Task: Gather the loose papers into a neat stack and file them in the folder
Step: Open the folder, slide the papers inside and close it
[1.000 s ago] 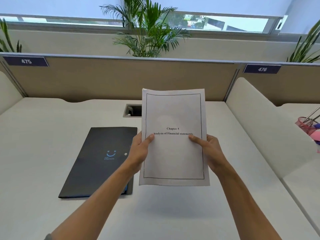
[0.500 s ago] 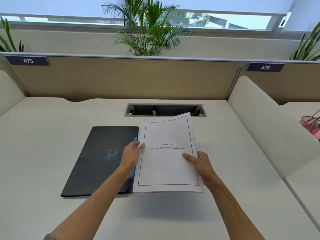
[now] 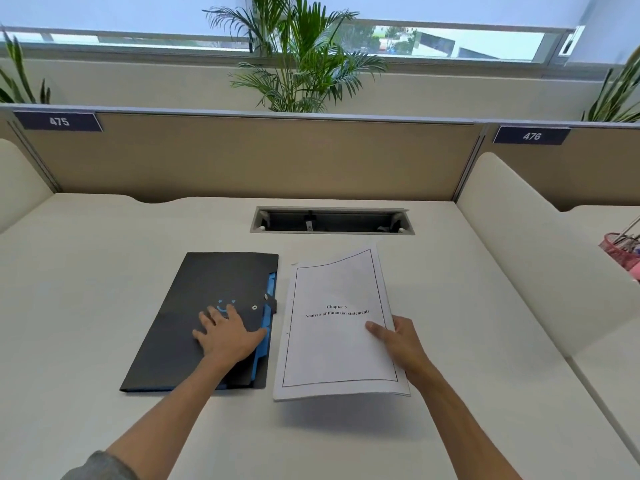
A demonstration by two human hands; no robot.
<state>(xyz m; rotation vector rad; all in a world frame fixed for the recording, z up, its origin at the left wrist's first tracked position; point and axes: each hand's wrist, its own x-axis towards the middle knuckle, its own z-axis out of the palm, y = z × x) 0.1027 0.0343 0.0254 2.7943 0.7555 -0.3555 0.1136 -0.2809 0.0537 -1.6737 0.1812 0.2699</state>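
Observation:
A stack of white papers [image 3: 337,341], its top sheet titled "Chapter 5", hangs a little above the desk, tilted. My right hand [image 3: 398,341] grips its right edge with the thumb on top. A dark folder [image 3: 194,306] with a blue smile mark, blue inner tabs and a snap strap lies closed just left of the papers. My left hand [image 3: 227,336] rests flat on the folder's cover, fingers spread, its thumb at the blue edge.
The white desk [image 3: 104,271] has a cable slot [image 3: 332,220] behind the papers. A beige partition [image 3: 242,157] closes the back and a white curved divider [image 3: 540,258] the right. A pink basket [image 3: 623,251] sits beyond the divider.
My left hand let go of the papers and moved left onto the folder. The papers came down from upright to nearly flat and moved right, held by my right hand alone.

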